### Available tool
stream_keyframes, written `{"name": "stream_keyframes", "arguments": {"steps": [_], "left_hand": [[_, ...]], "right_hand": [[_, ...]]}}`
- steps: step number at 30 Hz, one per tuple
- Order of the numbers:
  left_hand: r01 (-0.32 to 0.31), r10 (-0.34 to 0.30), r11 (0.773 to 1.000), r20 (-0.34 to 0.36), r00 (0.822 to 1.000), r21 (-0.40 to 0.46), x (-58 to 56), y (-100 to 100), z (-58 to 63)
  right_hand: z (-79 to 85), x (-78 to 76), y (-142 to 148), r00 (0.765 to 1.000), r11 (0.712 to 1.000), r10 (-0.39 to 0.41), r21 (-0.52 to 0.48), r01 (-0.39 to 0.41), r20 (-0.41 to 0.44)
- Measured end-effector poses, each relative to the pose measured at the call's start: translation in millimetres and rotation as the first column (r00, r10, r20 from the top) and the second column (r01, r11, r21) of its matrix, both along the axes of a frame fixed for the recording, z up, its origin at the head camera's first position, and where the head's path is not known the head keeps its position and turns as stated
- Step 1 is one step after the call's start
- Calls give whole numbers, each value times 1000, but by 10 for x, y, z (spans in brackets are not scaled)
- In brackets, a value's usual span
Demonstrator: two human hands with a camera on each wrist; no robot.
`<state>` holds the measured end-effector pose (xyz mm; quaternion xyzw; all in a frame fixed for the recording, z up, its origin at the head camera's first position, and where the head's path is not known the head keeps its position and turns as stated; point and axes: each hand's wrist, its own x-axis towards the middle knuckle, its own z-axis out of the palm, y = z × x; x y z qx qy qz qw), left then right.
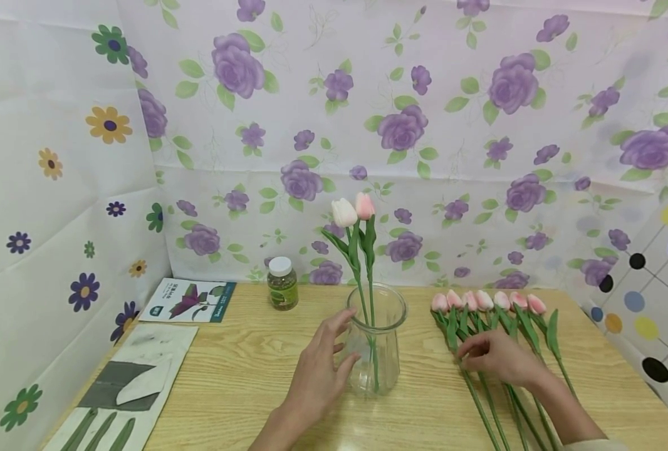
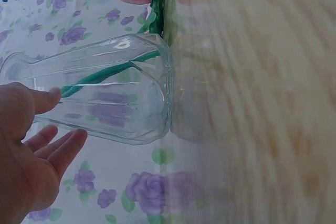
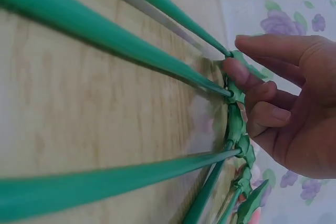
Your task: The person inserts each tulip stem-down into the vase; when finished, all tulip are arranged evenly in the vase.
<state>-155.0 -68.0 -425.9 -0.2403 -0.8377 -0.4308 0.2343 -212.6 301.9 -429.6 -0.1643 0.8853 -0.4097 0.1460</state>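
Spreading its thumb and fingers, the left hand (image 1: pixel 319 371) stood just beside the vase (image 1: pixel 390 363) at its nine o'clock, and two tulips (image 1: pixel 365 207), one white, one pink, leaned inside, heads toward twelve. At three o'clock from the vase, the right hand (image 1: pixel 497 358), fingers bent, hung over the stems (image 3: pixel 121 44) of more tulips (image 1: pixel 485 300); whether it pinched one I could not tell. A jar (image 1: pixel 284 294) stood at ten.
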Motion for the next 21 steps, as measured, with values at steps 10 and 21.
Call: {"name": "stream_keyframes", "arguments": {"steps": [10,21], "left_hand": [[-1,1,1000,8,1000,7,10,-1,10],[-1,1,1000,3,1000,10,11,0,8]], "right_hand": [[-26,-3,-46,999,998,38,52,-38,-3],[18,31,-80,999,997,40,61,-41,17]]}}
